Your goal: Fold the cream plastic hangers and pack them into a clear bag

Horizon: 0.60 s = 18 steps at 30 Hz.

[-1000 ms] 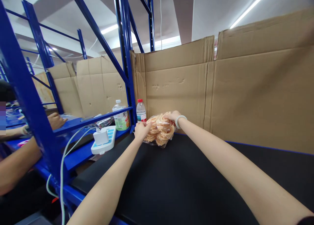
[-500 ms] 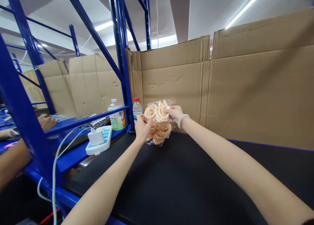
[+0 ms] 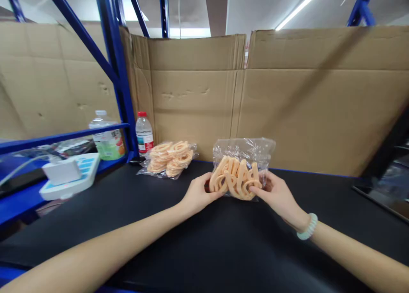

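Note:
Between my two hands is a clear plastic bag of peach-coloured looped pieces (image 3: 234,178), tilted up just above or on the black tabletop (image 3: 204,246). My left hand (image 3: 198,194) is closed on its lower left corner, thumb in front. On the opposite side my right hand (image 3: 280,198), with a pale beaded bracelet at the wrist, grips the lower right corner. The bag's upper part is clear film with nothing inside. A second bag of the same kind of pieces (image 3: 172,156) lies flat on the left, apart from both hands.
A red-capped bottle (image 3: 144,133) stands behind the second bag. A blue rack post (image 3: 123,88) rises beside it. Further left are a larger bottle (image 3: 107,141) and a white power strip (image 3: 87,175) with a plug. Cardboard panels (image 3: 198,92) line the back. A dark flat object (image 3: 383,199) lies right.
Both hands have moved right and nearer with one bag, away from the red-capped bottle. The other bag stays behind on the left. The view has turned to the right.

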Each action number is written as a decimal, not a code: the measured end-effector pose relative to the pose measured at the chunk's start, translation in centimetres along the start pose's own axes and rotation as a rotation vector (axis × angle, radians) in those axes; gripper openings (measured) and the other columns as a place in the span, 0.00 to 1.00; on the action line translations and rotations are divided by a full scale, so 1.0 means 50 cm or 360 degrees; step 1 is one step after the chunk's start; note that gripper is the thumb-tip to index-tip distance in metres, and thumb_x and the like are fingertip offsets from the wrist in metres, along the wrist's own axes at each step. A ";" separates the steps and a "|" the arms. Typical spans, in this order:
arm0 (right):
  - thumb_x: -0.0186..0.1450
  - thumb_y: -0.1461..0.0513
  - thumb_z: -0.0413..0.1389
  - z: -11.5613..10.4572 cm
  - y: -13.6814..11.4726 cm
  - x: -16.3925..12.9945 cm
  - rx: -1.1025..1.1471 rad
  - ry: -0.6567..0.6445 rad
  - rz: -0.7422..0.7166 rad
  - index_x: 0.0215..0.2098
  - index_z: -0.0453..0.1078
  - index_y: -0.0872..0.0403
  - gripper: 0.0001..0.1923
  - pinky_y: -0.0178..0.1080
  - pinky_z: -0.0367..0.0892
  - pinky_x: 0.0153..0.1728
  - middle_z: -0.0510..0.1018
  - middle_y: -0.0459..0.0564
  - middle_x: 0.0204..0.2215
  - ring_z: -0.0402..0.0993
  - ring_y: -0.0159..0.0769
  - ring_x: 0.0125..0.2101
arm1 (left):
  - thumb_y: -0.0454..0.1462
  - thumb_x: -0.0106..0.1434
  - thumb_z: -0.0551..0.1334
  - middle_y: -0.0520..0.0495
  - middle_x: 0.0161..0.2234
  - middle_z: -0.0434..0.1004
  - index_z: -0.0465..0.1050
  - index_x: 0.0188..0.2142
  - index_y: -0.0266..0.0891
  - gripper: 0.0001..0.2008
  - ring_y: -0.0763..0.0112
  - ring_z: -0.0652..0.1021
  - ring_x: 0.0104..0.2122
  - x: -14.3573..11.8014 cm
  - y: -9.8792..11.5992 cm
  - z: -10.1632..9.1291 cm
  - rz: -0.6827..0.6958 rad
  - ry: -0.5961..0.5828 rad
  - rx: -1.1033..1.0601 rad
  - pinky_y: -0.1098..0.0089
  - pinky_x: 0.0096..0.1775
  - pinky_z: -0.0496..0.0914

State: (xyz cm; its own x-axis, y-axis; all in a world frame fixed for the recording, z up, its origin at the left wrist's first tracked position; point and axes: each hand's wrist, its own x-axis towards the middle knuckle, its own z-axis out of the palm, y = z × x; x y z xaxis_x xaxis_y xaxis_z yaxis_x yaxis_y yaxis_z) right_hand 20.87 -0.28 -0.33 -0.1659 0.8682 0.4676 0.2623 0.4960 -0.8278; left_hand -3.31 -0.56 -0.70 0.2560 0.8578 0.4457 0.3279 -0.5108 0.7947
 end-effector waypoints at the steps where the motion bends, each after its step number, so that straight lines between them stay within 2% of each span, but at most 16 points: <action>1: 0.54 0.57 0.61 -0.009 0.010 -0.006 -0.0029 -0.0027 0.0016 0.34 0.67 0.54 0.13 0.44 0.71 0.38 0.77 0.50 0.33 0.75 0.41 0.35 | 0.33 0.52 0.64 0.48 0.34 0.78 0.72 0.37 0.37 0.10 0.64 0.78 0.35 -0.001 -0.001 0.000 0.0138 -0.0023 0.0197 0.66 0.37 0.73; 3: 0.51 0.57 0.62 -0.021 0.026 -0.007 -0.0011 -0.0080 0.0060 0.35 0.69 0.54 0.15 0.44 0.71 0.40 0.77 0.50 0.34 0.75 0.41 0.36 | 0.28 0.54 0.59 0.48 0.34 0.76 0.73 0.36 0.37 0.10 0.66 0.76 0.34 -0.002 -0.003 -0.007 0.0441 0.0056 0.0590 0.67 0.38 0.71; 4: 0.50 0.57 0.63 -0.025 0.033 -0.003 0.0021 -0.0104 0.0103 0.35 0.69 0.54 0.16 0.43 0.70 0.40 0.77 0.50 0.34 0.75 0.41 0.36 | 0.26 0.54 0.57 0.46 0.36 0.76 0.73 0.39 0.37 0.14 0.65 0.75 0.37 -0.002 -0.003 -0.013 0.0593 0.0066 0.0765 0.66 0.39 0.71; 6: 0.49 0.58 0.63 -0.033 0.045 0.007 0.0071 -0.0134 0.0211 0.34 0.70 0.55 0.15 0.42 0.70 0.38 0.77 0.50 0.32 0.75 0.40 0.34 | 0.23 0.52 0.54 0.44 0.41 0.75 0.72 0.46 0.38 0.23 0.62 0.73 0.41 -0.003 -0.001 -0.021 0.0784 -0.0063 0.1134 0.65 0.41 0.70; 8: 0.48 0.61 0.63 -0.045 0.056 0.017 0.0081 -0.0122 0.0314 0.33 0.70 0.55 0.13 0.41 0.70 0.37 0.77 0.49 0.30 0.74 0.38 0.33 | 0.23 0.51 0.53 0.43 0.44 0.74 0.70 0.49 0.40 0.27 0.59 0.71 0.43 -0.005 0.008 -0.023 0.0813 -0.0223 0.1430 0.64 0.41 0.70; 10: 0.49 0.65 0.60 -0.066 0.063 0.026 0.0094 -0.0053 0.0367 0.32 0.71 0.56 0.11 0.40 0.69 0.36 0.77 0.49 0.30 0.73 0.37 0.33 | 0.23 0.50 0.53 0.42 0.44 0.73 0.70 0.49 0.39 0.27 0.58 0.71 0.44 -0.008 0.024 -0.019 0.0703 -0.0334 0.1568 0.64 0.41 0.70; 12: 0.50 0.68 0.55 -0.096 0.060 0.034 0.0114 0.0054 0.0398 0.32 0.70 0.56 0.09 0.39 0.69 0.37 0.76 0.50 0.32 0.73 0.35 0.34 | 0.24 0.48 0.54 0.43 0.45 0.71 0.69 0.49 0.39 0.28 0.59 0.71 0.45 -0.014 0.047 -0.015 0.0584 -0.0465 0.1511 0.64 0.43 0.69; 14: 0.50 0.69 0.50 -0.129 0.042 0.039 0.0119 0.0180 0.0345 0.33 0.70 0.56 0.13 0.38 0.68 0.36 0.76 0.51 0.34 0.73 0.35 0.35 | 0.26 0.48 0.56 0.45 0.47 0.70 0.67 0.51 0.41 0.29 0.61 0.71 0.45 -0.018 0.073 -0.016 0.0519 -0.0641 0.1323 0.66 0.45 0.69; 16: 0.50 0.71 0.47 -0.159 0.011 0.038 0.0070 0.0271 0.0157 0.34 0.70 0.57 0.16 0.38 0.68 0.37 0.76 0.51 0.34 0.72 0.35 0.36 | 0.29 0.50 0.58 0.48 0.46 0.70 0.65 0.52 0.43 0.28 0.65 0.73 0.41 -0.019 0.094 -0.024 0.0437 -0.0831 0.1081 0.70 0.41 0.69; 18: 0.50 0.71 0.46 -0.179 -0.026 0.033 -0.0064 0.0175 -0.0081 0.33 0.71 0.57 0.16 0.38 0.67 0.38 0.76 0.50 0.33 0.73 0.34 0.36 | 0.33 0.55 0.59 0.49 0.41 0.71 0.67 0.49 0.42 0.21 0.69 0.73 0.34 -0.014 0.106 -0.036 0.0314 -0.0935 0.0838 0.72 0.36 0.68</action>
State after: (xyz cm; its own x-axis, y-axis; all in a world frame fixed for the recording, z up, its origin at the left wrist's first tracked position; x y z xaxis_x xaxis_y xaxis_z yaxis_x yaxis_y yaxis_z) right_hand 28.76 0.66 4.29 -0.0751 0.8373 0.5416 0.2946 0.5375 -0.7901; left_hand -3.39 -3.77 3.94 0.7413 0.6538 0.1521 0.5742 -0.7350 0.3608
